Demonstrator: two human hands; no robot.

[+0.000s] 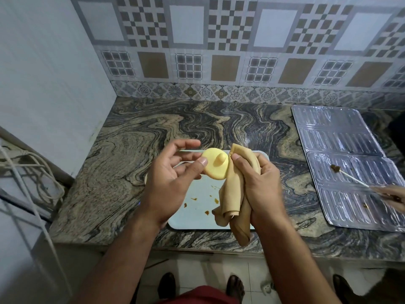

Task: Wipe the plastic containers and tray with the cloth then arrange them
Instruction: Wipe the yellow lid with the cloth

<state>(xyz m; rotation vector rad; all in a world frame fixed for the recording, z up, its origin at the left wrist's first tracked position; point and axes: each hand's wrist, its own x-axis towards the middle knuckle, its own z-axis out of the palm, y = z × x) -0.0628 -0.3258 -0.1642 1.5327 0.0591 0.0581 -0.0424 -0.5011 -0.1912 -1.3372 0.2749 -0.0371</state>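
Risk of dropping one yellow lid [215,164], pinched loosely at its edge by left hand [173,178] above one stained tray [195,216] on the counter [131,150], if pushed by one cloth [235,194] bunched in clenched right hand [260,183].

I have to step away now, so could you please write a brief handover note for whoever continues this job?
Left hand: holds the yellow lid by its edge above the tray.
Right hand: grips the tan cloth, bunched against the lid.
Tray: on the counter under both hands, orange-brown smears on it.
Done: cannot tell; the lid looks clean.
Left: wipe the tray; arrange the pieces. No other container clearly visible.
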